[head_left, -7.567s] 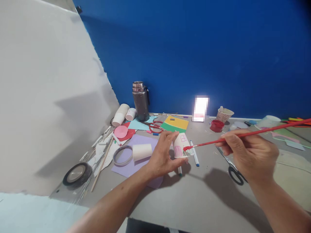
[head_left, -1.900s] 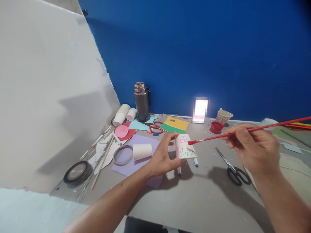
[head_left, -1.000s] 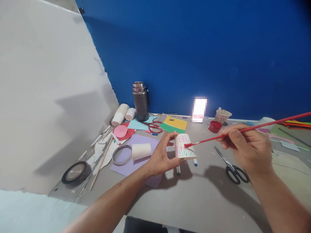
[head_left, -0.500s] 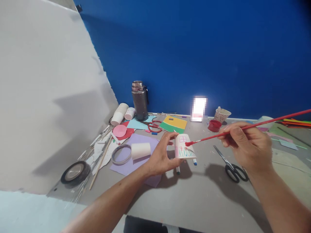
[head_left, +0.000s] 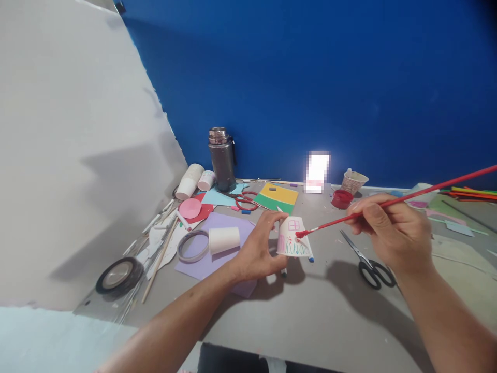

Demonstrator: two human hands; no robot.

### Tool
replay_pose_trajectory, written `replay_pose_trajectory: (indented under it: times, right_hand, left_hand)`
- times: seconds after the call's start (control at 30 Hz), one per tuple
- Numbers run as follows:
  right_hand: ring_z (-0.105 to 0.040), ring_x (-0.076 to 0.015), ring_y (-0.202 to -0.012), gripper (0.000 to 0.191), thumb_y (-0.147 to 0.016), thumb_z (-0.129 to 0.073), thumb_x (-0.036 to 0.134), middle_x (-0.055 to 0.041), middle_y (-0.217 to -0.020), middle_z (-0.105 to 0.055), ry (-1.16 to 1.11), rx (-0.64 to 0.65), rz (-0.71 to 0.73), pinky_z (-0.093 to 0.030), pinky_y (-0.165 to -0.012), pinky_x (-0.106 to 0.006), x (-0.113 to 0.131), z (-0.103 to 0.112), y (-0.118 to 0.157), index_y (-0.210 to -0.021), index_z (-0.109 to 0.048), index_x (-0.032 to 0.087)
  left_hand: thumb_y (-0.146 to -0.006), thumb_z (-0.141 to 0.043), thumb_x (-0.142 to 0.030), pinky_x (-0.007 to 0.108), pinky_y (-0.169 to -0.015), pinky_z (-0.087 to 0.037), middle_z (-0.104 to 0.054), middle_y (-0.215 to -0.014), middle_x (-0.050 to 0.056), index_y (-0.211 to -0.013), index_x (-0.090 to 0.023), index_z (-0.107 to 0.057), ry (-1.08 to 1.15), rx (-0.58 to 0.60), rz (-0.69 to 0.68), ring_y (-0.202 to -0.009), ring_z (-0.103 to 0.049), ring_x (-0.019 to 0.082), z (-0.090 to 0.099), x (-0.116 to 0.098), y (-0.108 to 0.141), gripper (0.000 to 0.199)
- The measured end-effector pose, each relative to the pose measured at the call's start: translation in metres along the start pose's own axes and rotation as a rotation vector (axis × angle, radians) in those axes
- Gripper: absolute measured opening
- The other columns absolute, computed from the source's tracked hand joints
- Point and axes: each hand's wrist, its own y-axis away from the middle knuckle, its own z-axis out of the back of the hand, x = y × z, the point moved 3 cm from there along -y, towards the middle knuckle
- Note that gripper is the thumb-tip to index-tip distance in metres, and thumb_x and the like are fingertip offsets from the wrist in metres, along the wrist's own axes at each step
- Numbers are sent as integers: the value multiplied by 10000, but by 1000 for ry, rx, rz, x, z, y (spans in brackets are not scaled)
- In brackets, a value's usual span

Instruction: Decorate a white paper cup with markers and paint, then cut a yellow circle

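At the left of the counter [head_left: 306, 321] lies a black tape roll [head_left: 119, 274], with a wooden stick [head_left: 159, 259] slanting just beside it; next come a pink disc [head_left: 190, 209], a pale tape ring [head_left: 194, 258] and a plain white cup [head_left: 224, 241] on its side, the last over purple paper [head_left: 217, 267]; behind them are stacked cups [head_left: 189, 181], an upright flask [head_left: 222, 163] and red-handled scissors [head_left: 247, 194]; the left arm covers part of the purple paper.

The left hand [head_left: 258, 248] grips the decorated cup [head_left: 289, 241] between thumb and fingers, above the counter near the middle; the cup hides part of a blue-tipped marker [head_left: 311, 256]; beyond is a yellow-and-green sheet [head_left: 276, 199].

The right hand [head_left: 392, 233] pinches a red paintbrush [head_left: 334, 221], its red tip at the cup's drawn face, below the pink window; black-handled scissors [head_left: 362, 257] lie below the brush; a red pot [head_left: 342, 199] and a speckled cup [head_left: 354, 182] stand behind it.

Compared with half a second ago, the decorated cup is turned slightly, showing more of its pink patch; the brush slopes a little more steeply; both hands keep their grips.
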Motion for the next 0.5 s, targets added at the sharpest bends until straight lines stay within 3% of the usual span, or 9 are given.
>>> replay_pose_trajectory:
  times: [0.17, 0.5]
  right_hand:
    - [-656, -136, -566, 233, -1024, -687, 382, -22, -754, -730, 70, 45, 31, -554, -515, -259, 3, 1, 1, -870, -770, 227]
    - [-642, -147, -572, 219, -1046, -647, 330, -11, -751, -714, 162, 77, 128, -526, -522, -291, 12, -1, 3, -881, -757, 237]
  left_hand:
    - [-665, -694, -63, 492, -1050, -531, -558, -1361, 98, -1395, -286, -472, -68, -11, -83, -1285, -558, 314, -3, 1, 0, 795]
    - [-649, -703, -62, 500, -1055, -528, -546, -1362, 100, -1389, -280, -464, -68, 2, -33, -1288, -558, 320, -1, 0, -1, 808]
